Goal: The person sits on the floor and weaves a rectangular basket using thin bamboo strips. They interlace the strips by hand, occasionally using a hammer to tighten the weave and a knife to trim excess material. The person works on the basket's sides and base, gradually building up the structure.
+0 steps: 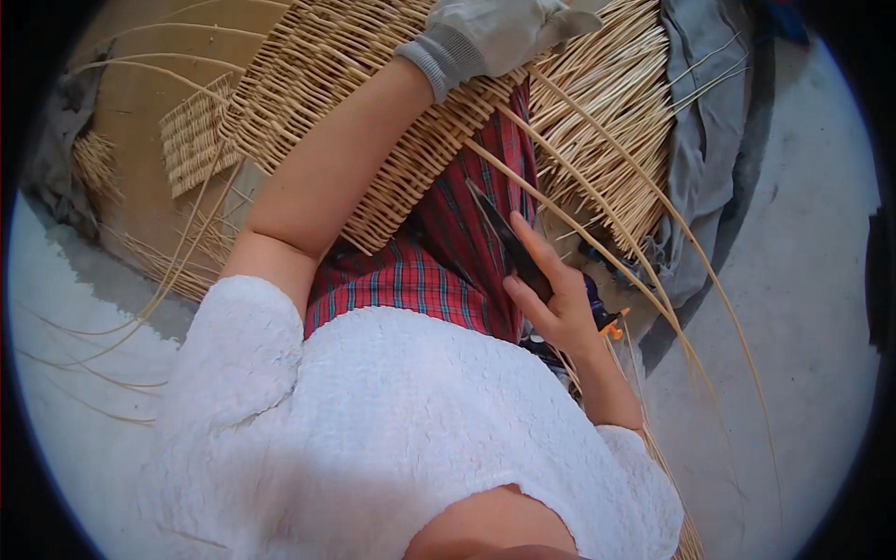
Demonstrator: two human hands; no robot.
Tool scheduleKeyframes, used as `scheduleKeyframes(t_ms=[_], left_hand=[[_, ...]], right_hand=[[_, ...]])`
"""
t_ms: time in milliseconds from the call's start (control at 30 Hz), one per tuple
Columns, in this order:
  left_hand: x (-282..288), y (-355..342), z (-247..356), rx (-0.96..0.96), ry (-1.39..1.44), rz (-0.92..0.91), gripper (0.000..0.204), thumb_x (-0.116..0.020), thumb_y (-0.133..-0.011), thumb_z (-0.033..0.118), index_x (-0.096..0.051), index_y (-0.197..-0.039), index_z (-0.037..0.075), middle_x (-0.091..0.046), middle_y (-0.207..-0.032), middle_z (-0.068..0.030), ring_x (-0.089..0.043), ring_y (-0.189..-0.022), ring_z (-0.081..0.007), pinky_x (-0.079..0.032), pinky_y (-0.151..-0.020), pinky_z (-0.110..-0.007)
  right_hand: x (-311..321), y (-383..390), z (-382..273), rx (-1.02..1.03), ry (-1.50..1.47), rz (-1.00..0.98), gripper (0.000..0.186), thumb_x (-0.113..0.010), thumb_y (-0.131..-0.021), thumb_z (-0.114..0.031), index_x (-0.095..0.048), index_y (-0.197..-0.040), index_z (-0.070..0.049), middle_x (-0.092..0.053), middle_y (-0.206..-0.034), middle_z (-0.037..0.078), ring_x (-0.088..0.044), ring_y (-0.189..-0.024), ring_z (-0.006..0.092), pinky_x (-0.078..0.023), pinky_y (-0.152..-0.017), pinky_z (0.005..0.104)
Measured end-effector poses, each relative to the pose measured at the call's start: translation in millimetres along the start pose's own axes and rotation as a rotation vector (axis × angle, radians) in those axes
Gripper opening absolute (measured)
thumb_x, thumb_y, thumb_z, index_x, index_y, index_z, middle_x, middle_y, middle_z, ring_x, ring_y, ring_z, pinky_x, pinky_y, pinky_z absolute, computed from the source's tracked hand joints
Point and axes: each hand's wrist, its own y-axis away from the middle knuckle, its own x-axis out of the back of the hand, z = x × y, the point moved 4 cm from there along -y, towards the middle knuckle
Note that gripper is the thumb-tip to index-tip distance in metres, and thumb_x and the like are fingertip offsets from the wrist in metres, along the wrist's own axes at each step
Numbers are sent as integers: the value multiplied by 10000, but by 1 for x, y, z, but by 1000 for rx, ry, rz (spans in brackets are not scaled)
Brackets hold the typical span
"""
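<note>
left hand (495,28): gloved in pale grey fabric, at 12 o'clock of the picture, lying on top of the wicker basket (336,103); whether its fingers are closed on the weave or only pressing flat cannot be told, as the glove runs off the upper edge.
left arm: bare, stretched from the shoulder at 9 o'clock up and across the basket wall toward 12 o'clock, elbow nearly straight.
wicker basket: tilted on its side over the lap, on the red plaid cloth (439,261), its rim toward 6 o'clock and loose upright stakes (607,112) fanning out at 1 o'clock.
small woven panel (191,135): lies apart on the tan board at 10 o'clock.
right hand (551,294): bare, just right of centre, fingers wrapped and clamped on the dark shears (509,243), index finger laid along the blade, which points toward 11 o'clock.
shears: touching the plaid cloth, just beside the long willow rods (597,233) that sweep from 12 to 5 o'clock.
risk, cloth: in my judgement the blade tip rests so close to the lap that a slip could snag the fabric or the leg beneath.
risk, rods: the springy rods beside the wrist could whip back if cut under tension.
risk, basket: held by one hand only, it may roll off the lap.
</note>
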Motion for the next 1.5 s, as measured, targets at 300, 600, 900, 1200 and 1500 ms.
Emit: scheduleKeyframes(t_ms=[300, 600, 900, 1200, 1500], left_hand=[[-1, -5, -1, 40, -51, -121, 738, -323, -1073, 604, -729, -785, 58, -672, -699, -208, -668, -689, -418, -530, -670, -483], [4, -3, 0, 39, -5, -79, 754, -326, -1071, 615, -719, -743, 60, -647, -645, -206, -642, -620, -411, -523, -636, -482], [14, -10, -3, 120, 127, 52, 750, -405, -1046, 635, -610, -601, 67, -546, -528, -169, -532, -468, -370, -453, -512, -461], [8, -13, 5, -56, 42, 217, 730, -437, -1062, 582, -541, -543, 80, -484, -486, -149, -497, -432, -338, -426, -477, -437], [8, -12, 5, 115, 155, 59, 719, -455, -1045, 611, -605, -592, 74, -513, -488, -138, -501, -430, -316, -437, -477, -429]], right_hand=[[-8, -19, 9, -62, -72, -125, 491, -645, -929, -20, -646, -1411, -113, -726, -1297, 91, -714, -1063, 181, -530, -948, 314], [-10, -27, 18, -50, -44, -118, 517, -673, -893, -20, -665, -1395, -142, -763, -1117, 111, -717, -907, 167, -543, -858, 308], [-19, -44, 10, -382, -301, -177, 604, -697, -833, -13, -674, -1391, -241, -611, -687, 22, -506, -505, 138, -443, -498, 285], [7, -65, 17, -323, -240, -349, 542, -635, -908, -9, -627, -1441, -111, -598, -665, -1, -522, -593, 104, -437, -569, 273], [-9, -65, 5, -6, -75, -242, 537, -603, -914, -4, -611, -1442, -99, -679, -1389, 80, -690, -990, 155, -528, -937, 316]])
